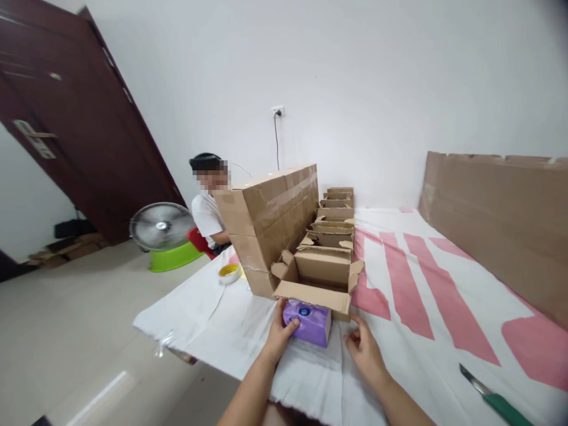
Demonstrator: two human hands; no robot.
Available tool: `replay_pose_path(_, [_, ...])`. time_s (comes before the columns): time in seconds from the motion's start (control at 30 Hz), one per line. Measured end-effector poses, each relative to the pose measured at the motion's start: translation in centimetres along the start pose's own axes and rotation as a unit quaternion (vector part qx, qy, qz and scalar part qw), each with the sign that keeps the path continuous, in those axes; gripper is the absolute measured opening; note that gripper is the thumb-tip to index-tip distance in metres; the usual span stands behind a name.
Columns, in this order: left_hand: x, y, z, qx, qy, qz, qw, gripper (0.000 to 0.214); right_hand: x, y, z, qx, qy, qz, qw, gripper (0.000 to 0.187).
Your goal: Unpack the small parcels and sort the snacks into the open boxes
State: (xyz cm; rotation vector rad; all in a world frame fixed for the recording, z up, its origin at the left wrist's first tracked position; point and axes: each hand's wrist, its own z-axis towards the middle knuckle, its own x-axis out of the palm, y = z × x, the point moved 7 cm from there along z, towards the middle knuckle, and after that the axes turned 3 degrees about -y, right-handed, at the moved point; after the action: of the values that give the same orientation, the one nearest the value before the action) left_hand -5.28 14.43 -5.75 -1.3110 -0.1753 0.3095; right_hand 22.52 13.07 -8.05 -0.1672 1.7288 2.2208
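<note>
One purple pack (307, 326), long axis crosswise (right end nearer), left hand (279, 337) gripping it, right hand (364, 348) empty.

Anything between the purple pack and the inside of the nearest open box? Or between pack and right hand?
The near flap of the box, folded outward, lies between pack and open top. Nothing visible between pack and right hand.
</note>
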Motion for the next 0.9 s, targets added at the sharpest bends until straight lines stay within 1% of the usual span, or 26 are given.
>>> replay_pose_path(0.3, [0.1, 0.0, -0.1, -0.007, 0.001, -0.005, 1.0, 0.092, -0.4, 0.5, -0.1, -0.01, -0.017, 0.001, 1.0, 0.051])
replay_pose_path(0.5, [0.1, 0.0, 0.0, -0.01, -0.003, -0.008, 1.0, 0.093, -0.4, 0.5, 0.0, -0.002, -0.004, 0.0, 1.0, 0.053])
replay_pose_path(0.73, [0.0, -0.9, -0.1, 0.011, -0.001, -0.011, 1.0, 0.093, -0.5, 0.8, -0.2, -0.004, -0.004, 0.014, 1.0, 0.053])
replay_pose_path(0.9, [-0.1, -1.1, -0.1, 0.033, -0.008, -0.001, 0.999, 0.085, -0.5, 1.1, -0.2, -0.022, -0.009, 0.01, 1.0, 0.055])
